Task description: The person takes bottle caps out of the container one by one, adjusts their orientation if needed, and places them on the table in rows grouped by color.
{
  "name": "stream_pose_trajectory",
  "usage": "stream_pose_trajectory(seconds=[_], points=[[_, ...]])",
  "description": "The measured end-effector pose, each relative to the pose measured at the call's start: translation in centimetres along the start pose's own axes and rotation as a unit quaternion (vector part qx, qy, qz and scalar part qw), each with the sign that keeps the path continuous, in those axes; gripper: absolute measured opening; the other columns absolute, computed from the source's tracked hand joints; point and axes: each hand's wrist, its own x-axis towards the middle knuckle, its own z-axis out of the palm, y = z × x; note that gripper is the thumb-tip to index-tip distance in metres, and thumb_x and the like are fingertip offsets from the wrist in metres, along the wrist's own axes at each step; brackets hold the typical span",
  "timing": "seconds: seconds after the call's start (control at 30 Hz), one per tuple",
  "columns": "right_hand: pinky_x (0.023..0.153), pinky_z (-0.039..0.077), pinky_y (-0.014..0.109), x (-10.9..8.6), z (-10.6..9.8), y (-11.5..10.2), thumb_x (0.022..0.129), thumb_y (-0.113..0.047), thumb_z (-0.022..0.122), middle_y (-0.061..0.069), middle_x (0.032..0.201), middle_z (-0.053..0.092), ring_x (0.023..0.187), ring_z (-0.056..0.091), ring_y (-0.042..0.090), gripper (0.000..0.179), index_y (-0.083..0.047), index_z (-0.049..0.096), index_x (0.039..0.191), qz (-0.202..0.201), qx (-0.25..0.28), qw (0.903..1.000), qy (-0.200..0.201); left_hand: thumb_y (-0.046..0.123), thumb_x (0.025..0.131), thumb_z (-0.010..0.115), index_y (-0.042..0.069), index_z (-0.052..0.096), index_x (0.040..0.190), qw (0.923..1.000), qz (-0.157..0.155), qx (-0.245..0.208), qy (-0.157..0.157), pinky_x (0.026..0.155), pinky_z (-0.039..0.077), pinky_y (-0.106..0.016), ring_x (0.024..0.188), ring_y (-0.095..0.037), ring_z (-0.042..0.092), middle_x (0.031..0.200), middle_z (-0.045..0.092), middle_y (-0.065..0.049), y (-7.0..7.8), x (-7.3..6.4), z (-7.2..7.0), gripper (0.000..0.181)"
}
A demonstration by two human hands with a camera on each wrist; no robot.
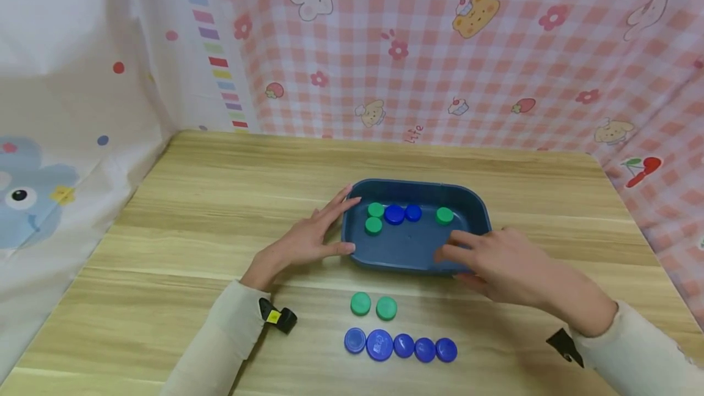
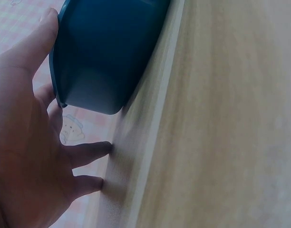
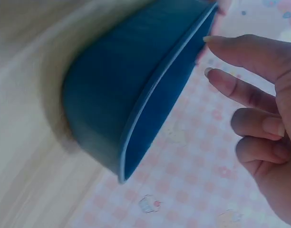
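A dark blue tray [image 1: 409,255] stands on the wooden table with three green bottle caps [image 1: 444,216] and two blue bottle caps [image 1: 394,214] in it. My left hand [image 1: 308,237] is at its left end, fingers spread, with the thumb and a fingertip touching the rim. Over the tray's right front part reaches my right hand [image 1: 503,264]. In the right wrist view a gap shows between the thumb and index finger [image 3: 243,90], with nothing in it, while the other fingers are bent.
In front of the tray lie two green caps [image 1: 387,308] side by side. Nearer to me, several blue caps [image 1: 404,345] form a row on the table [image 1: 165,249]. A pink checked cloth [image 1: 418,72] hangs behind the table, and a white printed cloth [image 1: 71,102] at the left.
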Motion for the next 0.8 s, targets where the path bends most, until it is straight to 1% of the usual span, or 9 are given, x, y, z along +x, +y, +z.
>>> stream_pose_trajectory(seconds=[0.13,0.2,0.27,0.43,0.57,0.67,0.8], points=[[0.039,0.021,0.017,0.9,0.4,1.8,0.074,-0.021,0.082,-0.006,0.089,0.057,0.043,0.026,0.000,0.033,-0.022,0.066,0.102,0.004,-0.030,0.9993,0.024,0.060,0.089,0.056,0.037,0.014,0.153,1.0000,0.000,0.001,0.002,0.101,0.022,-0.069,0.142,-0.030,0.019,0.158,-0.009,0.017,-0.1,0.0,0.0,0.080],[0.038,0.021,0.018,1.3,0.6,2.6,0.074,-0.021,0.083,-0.004,0.090,0.058,0.042,0.027,0.001,0.035,-0.020,0.066,0.104,0.016,-0.036,0.9990,0.022,0.060,0.089,0.055,0.037,0.014,0.153,1.0000,0.002,0.002,0.004,0.101,0.022,-0.069,0.142,-0.031,0.019,0.158,-0.009,0.016,-0.1,0.1,0.0,0.080],[0.038,0.023,0.019,1.6,0.9,3.3,0.073,-0.021,0.083,-0.002,0.090,0.058,0.042,0.029,0.003,0.036,-0.019,0.067,0.105,0.032,-0.039,0.9987,0.010,0.060,0.089,0.055,0.037,0.013,0.153,1.0000,0.004,0.004,0.004,0.102,0.021,-0.069,0.142,-0.030,0.020,0.158,-0.009,0.016,-0.1,0.1,0.0,0.080],[0.038,0.029,0.021,2.3,1.3,4.8,0.073,-0.022,0.084,0.001,0.092,0.059,0.044,0.034,0.007,0.039,-0.018,0.067,0.109,0.074,-0.041,0.9957,-0.036,0.063,0.088,0.053,0.039,0.013,0.153,1.0000,0.000,0.006,0.003,0.105,0.018,-0.066,0.142,-0.025,0.019,0.158,-0.010,0.018,-0.2,0.1,0.0,0.080],[0.039,0.032,0.023,2.9,1.7,5.6,0.074,-0.022,0.083,0.003,0.092,0.060,0.046,0.037,0.011,0.041,-0.016,0.066,0.111,0.100,-0.043,0.9919,-0.066,0.064,0.088,0.052,0.036,0.014,0.153,1.0000,0.006,0.005,0.005,0.107,0.016,-0.063,0.142,-0.025,0.021,0.158,-0.009,0.016,-0.2,0.1,0.1,0.080],[0.040,0.034,0.023,3.2,2.1,6.3,0.075,-0.021,0.082,0.004,0.091,0.061,0.047,0.039,0.013,0.039,-0.016,0.066,0.110,0.123,-0.039,0.9881,-0.084,0.063,0.088,0.053,0.035,0.014,0.153,1.0000,0.008,0.003,0.004,0.109,0.014,-0.061,0.142,-0.025,0.021,0.159,-0.009,0.014,-0.1,0.1,0.1,0.081],[0.042,0.036,0.025,3.6,2.6,7.2,0.076,-0.019,0.082,0.005,0.090,0.062,0.050,0.042,0.015,0.035,-0.017,0.068,0.109,0.149,-0.031,0.9830,-0.102,0.061,0.089,0.054,0.036,0.013,0.153,1.0000,0.001,0.003,0.002,0.109,0.013,-0.060,0.141,-0.025,0.021,0.159,-0.009,0.013,-0.1,0.1,0.2,0.080]])
